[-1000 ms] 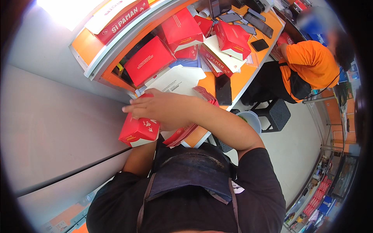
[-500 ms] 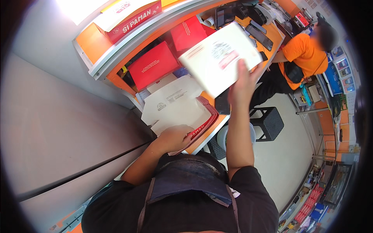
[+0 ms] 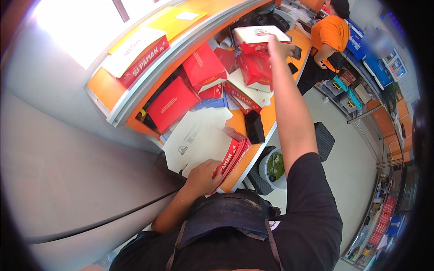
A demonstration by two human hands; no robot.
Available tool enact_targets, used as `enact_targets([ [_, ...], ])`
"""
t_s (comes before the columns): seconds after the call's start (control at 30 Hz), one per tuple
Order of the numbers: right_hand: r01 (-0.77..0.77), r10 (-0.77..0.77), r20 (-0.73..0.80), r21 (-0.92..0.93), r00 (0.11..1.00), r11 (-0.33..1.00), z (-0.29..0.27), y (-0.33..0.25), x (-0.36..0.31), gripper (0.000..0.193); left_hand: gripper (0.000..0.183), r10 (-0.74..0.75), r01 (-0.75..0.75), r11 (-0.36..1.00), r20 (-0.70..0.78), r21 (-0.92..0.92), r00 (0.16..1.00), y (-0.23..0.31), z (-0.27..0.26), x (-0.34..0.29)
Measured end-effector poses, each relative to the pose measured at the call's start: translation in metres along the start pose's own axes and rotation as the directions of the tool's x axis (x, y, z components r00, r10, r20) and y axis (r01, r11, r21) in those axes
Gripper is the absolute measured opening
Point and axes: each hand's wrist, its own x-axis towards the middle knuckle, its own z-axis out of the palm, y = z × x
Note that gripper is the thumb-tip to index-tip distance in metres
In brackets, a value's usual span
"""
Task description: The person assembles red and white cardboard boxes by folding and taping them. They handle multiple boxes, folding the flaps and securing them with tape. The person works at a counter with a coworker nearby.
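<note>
Head view of box folding at an orange table (image 3: 271, 115). The right hand (image 3: 278, 45) is stretched far forward, its grip closed on one end of a folded carton (image 3: 257, 36), red below and white on top, which it holds over a heap of finished red boxes (image 3: 253, 72) at the far side of the table. The left hand (image 3: 203, 176) rests near the table's front edge, fingers curled over the near end of a stack of flat red blanks (image 3: 233, 156); a white unfolded blank (image 3: 199, 140) lies open just beside it, partly under the thumb side. More assembled red boxes (image 3: 174, 104) lean under the raised shelf (image 3: 149, 72); a dark phone (image 3: 254, 127) lies flat between the blanks and the heap. A person in an orange shirt (image 3: 332, 34) works at the far end. Judging by its look, the carton is thin card: light, stiff along its creases yet easily dented on the broad faces, with a slightly glossy and therefore slippery print. It is best taken at an edge or corner where two walls meet, thumb above and fingers beneath, with gentle pressure. The flat blanks likely slide on one another and flex; pinching one by its near edge separates it from the stack.
</note>
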Motion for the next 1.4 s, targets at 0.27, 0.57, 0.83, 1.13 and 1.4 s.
enact_targets([
  [0.27, 0.595, -0.293, 0.537, -0.568, 0.791, 0.569, 0.058, 0.029, 0.023, 0.067, 0.029, -0.008, 0.026, 0.99, 0.131, -0.135, 0.991, 0.003, 0.001, -0.006],
  [0.57, 0.483, -0.277, 0.926, 0.371, -0.257, 0.793, -0.157, 0.061, -0.198, 0.038, 0.028, -0.003, 0.0, 1.0, -0.124, -0.021, 0.992, 0.011, 0.007, -0.021],
  [0.83, 0.747, -0.587, 0.794, 0.486, -0.161, 0.453, -0.221, 0.124, -0.238, 0.023, 0.033, 0.163, -0.151, 0.985, -0.165, 0.082, 0.973, 0.025, 0.003, -0.024],
  [1.13, 0.673, -0.745, 0.645, 0.476, 0.169, 0.566, -0.262, 0.085, -0.191, 0.013, 0.042, 0.252, -0.25, 0.946, -0.019, -0.206, 0.968, 0.07, -0.074, -0.021],
  [1.4, 0.561, -0.749, 0.633, 0.555, 0.194, 0.615, -0.26, 0.092, -0.212, 0.019, 0.037, 0.266, -0.248, 0.963, 0.24, -0.102, 0.934, 0.064, -0.069, -0.025],
])
